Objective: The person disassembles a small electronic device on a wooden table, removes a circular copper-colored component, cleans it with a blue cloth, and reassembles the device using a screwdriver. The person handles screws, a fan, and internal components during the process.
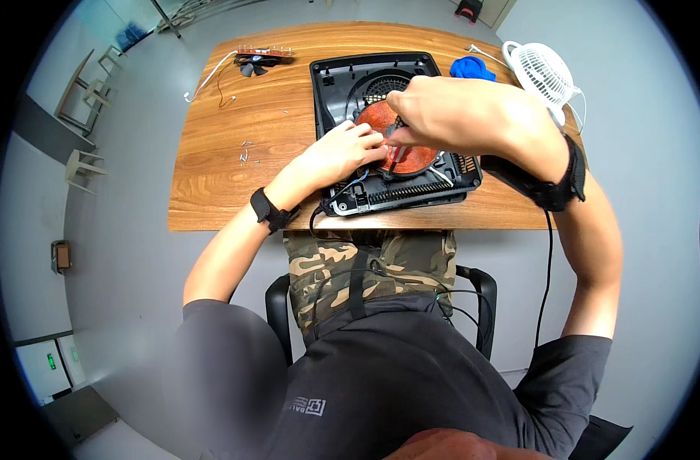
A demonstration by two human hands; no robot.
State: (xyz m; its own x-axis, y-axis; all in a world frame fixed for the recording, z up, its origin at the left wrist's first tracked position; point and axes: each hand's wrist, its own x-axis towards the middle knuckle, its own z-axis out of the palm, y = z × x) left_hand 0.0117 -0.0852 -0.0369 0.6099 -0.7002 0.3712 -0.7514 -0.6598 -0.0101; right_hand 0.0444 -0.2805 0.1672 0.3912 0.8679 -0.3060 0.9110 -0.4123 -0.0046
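Observation:
A black plastic housing (333,92) lies open on the wooden table, with a round copper-coloured coil (417,159) inside, wires beside it and a slotted vent along its near edge. My left hand (346,153) rests at the coil's left side, fingers bent near its middle; what they hold, if anything, is hidden. My right hand (442,111) arches over the coil, curled around something dark that is mostly covered by the hand, with the thumb low near my left fingertips.
The wooden table (235,192) also bears a circuit board with a small fan (254,63) at back left, several small screws (245,157) at left, a blue cloth (472,69) and a white fan (538,73) at back right. A chair (277,307) is beneath me.

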